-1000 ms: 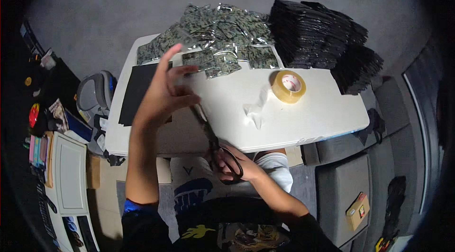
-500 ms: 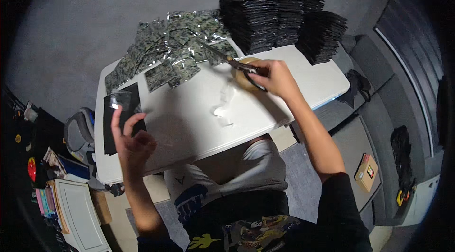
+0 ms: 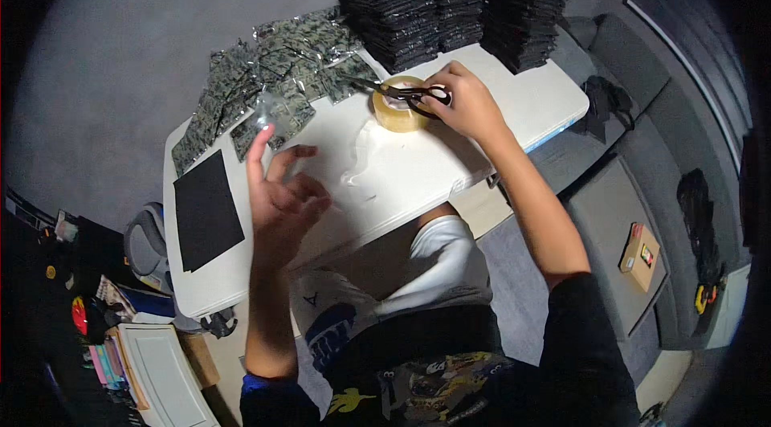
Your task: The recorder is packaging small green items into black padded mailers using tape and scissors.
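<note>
My right hand (image 3: 466, 102) grips black-handled scissors (image 3: 376, 88) by the loops, their blades pointing left over the table. Just beneath them a roll of clear yellowish tape (image 3: 401, 119) lies on the white table (image 3: 522, 98). A small piece of clear tape (image 3: 266, 110) clings to the raised index fingertip of my left hand (image 3: 279, 206). That hand hovers above the table's near left part, its fingers apart and the others half curled. Beyond it lie several camouflage-patterned packets (image 3: 309, 45) in shiny clear wrapping. A flat black sheet or bag (image 3: 207, 214) rests at the table's left end.
Tall stacks of black plastic packets (image 3: 393, 13) stand at the table's far right. Pale crumpled scraps (image 3: 361, 158) lie before the tape roll. A grey sofa (image 3: 634, 106) runs along the right, with a small cardboard box (image 3: 640, 257) on it. A grey chair (image 3: 148, 242) stands left.
My left hand has moved right, away from the black sheet, carrying the piece of tape on its fingertip. The scissors remain in my right hand, lower over the tape roll. The view has shifted.
</note>
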The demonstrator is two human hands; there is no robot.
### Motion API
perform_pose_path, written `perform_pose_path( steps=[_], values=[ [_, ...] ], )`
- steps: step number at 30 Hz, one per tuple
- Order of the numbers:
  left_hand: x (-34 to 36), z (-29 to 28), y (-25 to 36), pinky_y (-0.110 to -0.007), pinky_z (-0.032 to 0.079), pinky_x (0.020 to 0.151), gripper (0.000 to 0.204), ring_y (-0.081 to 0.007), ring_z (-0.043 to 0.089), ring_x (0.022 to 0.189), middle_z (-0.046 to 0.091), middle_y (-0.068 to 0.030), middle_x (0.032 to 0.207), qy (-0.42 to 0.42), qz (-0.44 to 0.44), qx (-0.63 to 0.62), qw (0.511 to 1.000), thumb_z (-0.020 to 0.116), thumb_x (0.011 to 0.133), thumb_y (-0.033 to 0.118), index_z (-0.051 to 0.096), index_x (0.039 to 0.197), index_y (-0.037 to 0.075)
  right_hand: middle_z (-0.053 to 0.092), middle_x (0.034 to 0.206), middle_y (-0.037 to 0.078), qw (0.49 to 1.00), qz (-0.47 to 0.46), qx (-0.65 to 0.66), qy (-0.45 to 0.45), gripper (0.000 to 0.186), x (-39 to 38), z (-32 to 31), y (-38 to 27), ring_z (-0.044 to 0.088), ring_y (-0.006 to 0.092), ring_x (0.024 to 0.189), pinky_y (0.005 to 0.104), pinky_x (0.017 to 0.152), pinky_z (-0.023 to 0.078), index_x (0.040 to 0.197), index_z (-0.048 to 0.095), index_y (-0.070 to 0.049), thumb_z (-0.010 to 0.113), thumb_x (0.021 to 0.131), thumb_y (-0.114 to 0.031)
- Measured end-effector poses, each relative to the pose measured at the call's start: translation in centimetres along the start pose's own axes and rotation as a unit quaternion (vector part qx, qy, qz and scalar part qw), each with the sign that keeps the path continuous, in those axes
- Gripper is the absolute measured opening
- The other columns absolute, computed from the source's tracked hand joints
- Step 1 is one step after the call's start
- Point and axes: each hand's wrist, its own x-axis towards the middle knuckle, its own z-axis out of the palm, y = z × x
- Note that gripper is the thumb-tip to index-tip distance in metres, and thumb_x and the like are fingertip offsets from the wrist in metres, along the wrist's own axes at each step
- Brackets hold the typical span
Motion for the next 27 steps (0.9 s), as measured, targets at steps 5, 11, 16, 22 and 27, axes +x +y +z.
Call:
perform_pose_path(
  steps=[5,11,16,22,27],
  values=[
    [1.7,3.6,-2.9,-0.032,0.061,0.082,0.116,-0.0171,0.069,0.088,0.052,-0.0216,0.139,-0.040,-0.033,-0.031,0.998,0.078,0.078,-0.017,0.008,0.165,0.015,0.066,0.097,0.000,0.839,0.218,0.471,0.161,0.023,-12.8,0.7,-8.6,0.060,0.0060,0.085,0.0221,0.077,0.050,0.115,0.062,-0.002,0.073,0.095,-0.006],
    [2.6,8.9,-5.3,-0.032,0.061,0.084,0.114,-0.0161,0.069,0.091,0.053,-0.0181,0.140,-0.104,-0.066,0.010,0.992,0.081,0.079,-0.013,0.012,0.165,0.018,0.068,0.122,0.013,0.543,0.344,0.753,0.144,0.030,-19.0,3.8,-12.2,0.066,0.0204,0.112,0.0359,0.098,0.055,0.135,0.058,-0.002,0.058,0.108,-0.015],
    [1.8,9.8,-7.5,-0.030,0.060,0.084,0.112,-0.0152,0.069,0.090,0.052,-0.0177,0.138,-0.144,-0.053,0.047,0.987,0.080,0.078,-0.013,0.016,0.165,0.017,0.072,0.108,0.009,0.555,0.351,0.733,0.179,0.016,-20.6,5.9,-10.8,0.070,0.0175,0.102,0.0329,0.092,0.058,0.119,0.066,-0.002,0.060,0.108,-0.011],
    [0.9,9.9,-9.5,-0.031,0.060,0.083,0.106,-0.0167,0.070,0.086,0.051,-0.0190,0.139,-0.143,-0.017,0.194,0.970,0.077,0.076,-0.013,0.021,0.163,0.012,0.075,0.099,0.008,0.577,0.394,0.685,0.207,0.009,-22.1,7.9,-9.3,0.072,0.0143,0.090,0.0281,0.084,0.058,0.108,0.069,-0.002,0.064,0.105,-0.010],
    [0.5,10.7,-10.8,-0.035,0.058,0.086,0.097,-0.0206,0.070,0.082,0.050,-0.0229,0.140,-0.150,0.042,0.317,0.935,0.073,0.076,-0.013,0.030,0.161,0.009,0.076,0.097,0.009,0.556,0.425,0.675,0.233,0.012,-22.7,9.9,-8.2,0.072,0.0128,0.087,0.0249,0.082,0.058,0.110,0.071,0.000,0.066,0.104,-0.010]
  ],
)
